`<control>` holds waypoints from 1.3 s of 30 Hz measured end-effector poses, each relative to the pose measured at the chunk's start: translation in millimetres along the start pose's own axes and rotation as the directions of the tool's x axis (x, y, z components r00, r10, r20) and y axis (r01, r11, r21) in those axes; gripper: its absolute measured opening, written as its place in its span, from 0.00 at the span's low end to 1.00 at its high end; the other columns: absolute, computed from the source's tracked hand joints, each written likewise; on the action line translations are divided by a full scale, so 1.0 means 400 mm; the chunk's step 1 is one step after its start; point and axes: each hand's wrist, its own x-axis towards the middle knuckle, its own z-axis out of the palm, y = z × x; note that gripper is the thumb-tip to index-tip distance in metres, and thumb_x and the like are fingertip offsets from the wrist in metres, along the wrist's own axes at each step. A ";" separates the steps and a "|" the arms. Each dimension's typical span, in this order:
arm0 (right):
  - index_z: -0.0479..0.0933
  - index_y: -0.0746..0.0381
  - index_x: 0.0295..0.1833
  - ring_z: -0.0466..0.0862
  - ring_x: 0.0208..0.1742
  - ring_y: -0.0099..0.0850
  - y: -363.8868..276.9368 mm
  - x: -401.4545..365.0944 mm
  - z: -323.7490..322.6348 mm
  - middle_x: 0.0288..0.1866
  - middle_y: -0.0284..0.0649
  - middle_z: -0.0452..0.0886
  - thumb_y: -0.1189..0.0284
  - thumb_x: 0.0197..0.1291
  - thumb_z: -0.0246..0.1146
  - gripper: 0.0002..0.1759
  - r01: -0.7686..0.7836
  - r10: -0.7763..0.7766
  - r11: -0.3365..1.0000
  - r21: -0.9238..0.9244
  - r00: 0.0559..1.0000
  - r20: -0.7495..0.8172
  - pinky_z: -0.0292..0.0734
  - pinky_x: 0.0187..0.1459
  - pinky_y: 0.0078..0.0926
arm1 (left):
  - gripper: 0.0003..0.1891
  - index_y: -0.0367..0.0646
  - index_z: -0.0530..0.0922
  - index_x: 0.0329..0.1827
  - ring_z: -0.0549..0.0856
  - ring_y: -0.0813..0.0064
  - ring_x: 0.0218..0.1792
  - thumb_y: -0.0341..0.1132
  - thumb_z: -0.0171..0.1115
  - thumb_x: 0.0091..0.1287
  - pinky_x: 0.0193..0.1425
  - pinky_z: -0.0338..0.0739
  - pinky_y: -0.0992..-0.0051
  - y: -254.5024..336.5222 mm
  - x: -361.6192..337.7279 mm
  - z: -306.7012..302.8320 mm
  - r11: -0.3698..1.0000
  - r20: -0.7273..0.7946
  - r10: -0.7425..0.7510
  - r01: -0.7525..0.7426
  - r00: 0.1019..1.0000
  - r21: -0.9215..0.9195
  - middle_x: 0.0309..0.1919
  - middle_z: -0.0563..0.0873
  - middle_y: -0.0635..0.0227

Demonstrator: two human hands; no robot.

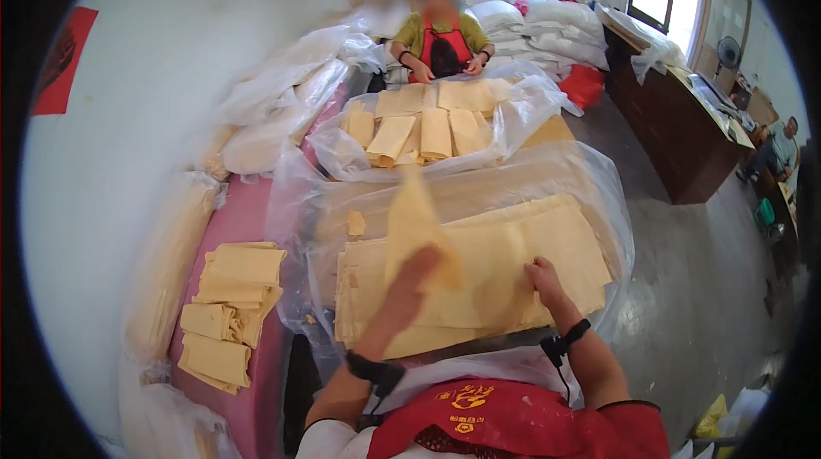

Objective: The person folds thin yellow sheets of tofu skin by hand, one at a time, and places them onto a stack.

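My left hand [416, 279] is raised over the large stack of pale yellow sheets [487, 288], its fingers closed on a blurred yellow sheet [412, 219] that points away from me. On the right part of the stack rests my right hand [542, 278], fingers curled at the sheets; what they hold, if anything, is too small to tell. Clear plastic [573, 164] lies beneath and around the stack. To the left, folded yellow sheets [235, 275] lie in small piles on a pink surface [244, 215].
Across the table, a co-worker in a red apron [445, 48] stands behind folded sheets [434, 134] on plastic. Wrapped bundles [175, 262] line the left wall. White sacks [556, 27] are piled at the back. A dark wooden desk [676, 130] and a seated person [780, 151] are at right.
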 end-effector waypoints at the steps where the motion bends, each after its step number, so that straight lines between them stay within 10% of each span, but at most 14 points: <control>1: 0.72 0.62 0.33 0.73 0.26 0.23 0.015 0.005 0.009 0.25 0.31 0.73 0.72 0.59 0.58 0.05 -0.034 0.033 0.998 -0.050 0.999 -0.017 0.68 0.26 0.26 | 0.35 0.48 0.63 0.74 0.62 0.54 0.73 0.34 0.60 0.60 0.78 0.52 0.61 0.009 0.005 0.064 0.984 0.093 0.017 -0.033 0.996 0.173 0.72 0.66 0.56; 8: 0.77 0.65 0.39 0.76 0.27 0.24 0.043 -0.060 0.038 0.28 0.33 0.77 0.65 0.64 0.60 0.12 -0.103 0.104 0.994 0.026 0.994 -0.044 0.70 0.27 0.25 | 0.40 0.57 0.60 0.75 0.57 0.52 0.74 0.39 0.66 0.58 0.74 0.50 0.47 -0.034 -0.075 0.379 0.830 0.254 -0.095 -0.064 0.963 0.554 0.74 0.59 0.57; 17: 0.78 0.67 0.45 0.81 0.30 0.30 0.045 -0.059 0.032 0.32 0.37 0.82 0.65 0.65 0.61 0.14 -0.162 0.169 0.985 -0.052 0.964 0.205 0.76 0.31 0.25 | 0.40 0.53 0.62 0.74 0.60 0.55 0.73 0.48 0.67 0.57 0.73 0.51 0.47 0.015 -0.072 0.324 0.875 0.403 -0.038 -0.164 0.914 0.456 0.72 0.63 0.55; 20: 0.71 0.69 0.56 0.84 0.43 0.36 0.102 -0.122 0.083 0.45 0.43 0.81 0.75 0.65 0.56 0.16 -0.139 0.128 0.881 0.452 0.990 0.055 0.82 0.46 0.34 | 0.42 0.51 0.62 0.73 0.63 0.54 0.71 0.49 0.69 0.55 0.73 0.55 0.52 -0.001 -0.107 0.324 0.915 0.279 0.045 -0.151 0.959 0.373 0.69 0.66 0.55; 22: 0.69 0.67 0.59 0.83 0.49 0.37 0.066 -0.209 0.106 0.51 0.44 0.79 0.76 0.66 0.54 0.17 -0.222 0.192 0.893 0.393 0.975 0.115 0.82 0.48 0.38 | 0.38 0.50 0.67 0.70 0.72 0.54 0.66 0.48 0.70 0.55 0.68 0.67 0.59 0.013 -0.121 0.271 0.910 0.205 0.115 -0.186 0.972 0.371 0.65 0.72 0.55; 26: 0.69 0.64 0.61 0.81 0.55 0.39 -0.070 -0.311 0.163 0.57 0.44 0.77 0.69 0.66 0.59 0.20 -0.382 0.214 0.854 0.354 0.877 0.430 0.80 0.51 0.41 | 0.26 0.41 0.76 0.60 0.82 0.59 0.55 0.45 0.66 0.62 0.55 0.78 0.66 -0.044 -0.231 0.239 0.994 0.126 0.066 -0.076 0.990 0.075 0.55 0.81 0.55; 28: 0.69 0.62 0.62 0.80 0.57 0.40 -0.098 -0.302 0.190 0.60 0.45 0.75 0.65 0.65 0.61 0.23 -0.342 0.168 0.907 0.246 0.829 0.533 0.79 0.53 0.42 | 0.20 0.38 0.76 0.58 0.84 0.60 0.47 0.42 0.60 0.69 0.50 0.78 0.65 -0.129 -0.313 0.277 0.708 -0.007 -0.691 0.675 0.723 -0.207 0.47 0.85 0.57; 29: 0.69 0.60 0.63 0.77 0.61 0.42 -0.100 -0.288 0.205 0.63 0.45 0.73 0.60 0.63 0.62 0.26 0.279 -0.148 0.938 -0.205 0.858 0.491 0.76 0.57 0.43 | 0.20 0.38 0.76 0.58 0.84 0.60 0.47 0.42 0.60 0.69 0.50 0.78 0.65 -0.158 -0.323 0.284 0.706 -0.009 -0.694 0.678 0.720 -0.204 0.47 0.85 0.57; 30: 0.68 0.57 0.65 0.74 0.65 0.44 -0.097 -0.269 0.217 0.66 0.46 0.71 0.55 0.61 0.63 0.30 0.719 -0.408 0.413 -0.559 0.694 0.592 0.72 0.61 0.45 | 0.20 0.36 0.76 0.56 0.84 0.63 0.45 0.43 0.57 0.71 0.49 0.78 0.66 -0.179 -0.323 0.290 0.543 -0.012 -0.768 0.641 0.641 -0.542 0.45 0.85 0.60; 31: 0.68 0.53 0.67 0.65 0.72 0.45 -0.073 -0.232 0.223 0.70 0.46 0.66 0.51 0.57 0.65 0.35 0.804 -0.468 0.077 -0.590 0.552 0.690 0.62 0.67 0.49 | 0.19 0.35 0.76 0.55 0.85 0.66 0.43 0.44 0.54 0.74 0.47 0.78 0.67 -0.195 -0.330 0.300 0.311 0.027 -0.829 0.500 0.558 -0.808 0.42 0.86 0.62; 38: 0.68 0.53 0.68 0.64 0.73 0.40 0.006 -0.131 0.228 0.70 0.45 0.66 0.53 0.55 0.65 0.35 0.820 -0.395 -0.257 -0.512 0.394 0.830 0.60 0.67 0.52 | 0.19 0.35 0.75 0.56 0.83 0.71 0.45 0.43 0.57 0.72 0.48 0.77 0.73 -0.168 -0.311 0.280 0.136 0.046 -0.868 0.326 0.495 -0.935 0.46 0.84 0.61; 39: 0.68 0.53 0.67 0.66 0.71 0.40 0.007 -0.126 0.227 0.69 0.44 0.67 0.55 0.57 0.63 0.33 0.811 -0.379 -0.306 -0.498 0.376 0.846 0.61 0.65 0.50 | 0.20 0.37 0.75 0.56 0.83 0.70 0.48 0.42 0.61 0.68 0.52 0.75 0.72 -0.136 -0.302 0.253 0.402 -0.155 -0.865 0.475 0.476 -0.783 0.46 0.84 0.59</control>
